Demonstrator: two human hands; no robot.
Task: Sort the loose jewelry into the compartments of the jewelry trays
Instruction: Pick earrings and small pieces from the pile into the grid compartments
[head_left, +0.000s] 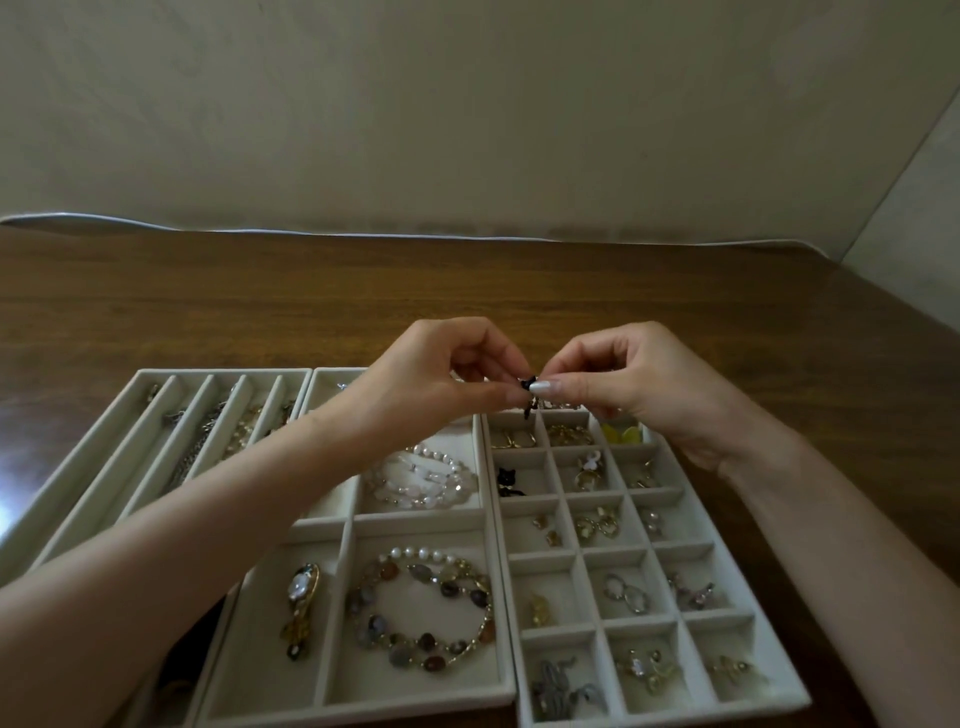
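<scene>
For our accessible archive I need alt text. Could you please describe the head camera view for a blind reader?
The left hand and right hand together pinch a small black jewelry piece above three pale jewelry trays on a wooden table. The tray compartments hold beaded bracelets, chains and earrings.

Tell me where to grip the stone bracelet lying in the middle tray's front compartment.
Pinch the bracelet at its far arc of white pearls, probably straight down from above: it lies flat in an open loop, and the tray walls would block a sideways approach.
</scene>
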